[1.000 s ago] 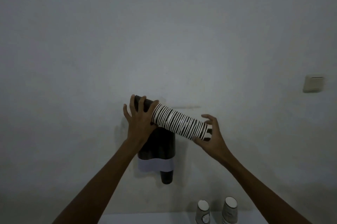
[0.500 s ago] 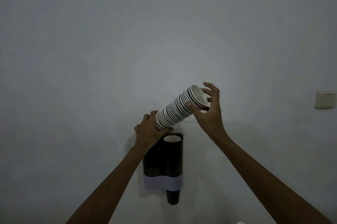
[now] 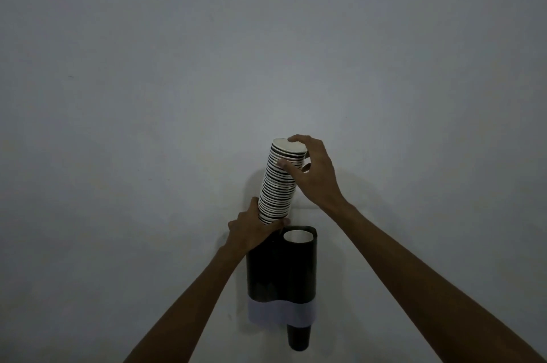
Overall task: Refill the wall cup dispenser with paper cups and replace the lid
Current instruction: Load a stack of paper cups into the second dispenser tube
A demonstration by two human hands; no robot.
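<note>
A tall stack of striped black-and-white paper cups [image 3: 279, 185] stands nearly upright, leaning slightly right at its top, just above the left opening of the black wall cup dispenser [image 3: 281, 271]. My right hand [image 3: 313, 173] grips the stack's upper end, fingers over the top rim. My left hand [image 3: 251, 232] holds the stack's bottom end at the dispenser's top left edge. The right tube of the dispenser shows a white cup rim [image 3: 298, 236] at its top, and a dark cup [image 3: 299, 337] pokes out below. No lid is in view.
The dispenser hangs on a plain grey wall [image 3: 148, 96] and has a pale band [image 3: 281, 314] around its lower part. The scene is dim.
The stack swung from lying almost flat to nearly upright over the dispenser's left opening. My right hand rose with its top end; my left hand shifted under the bottom end. The view tilted upward.
</note>
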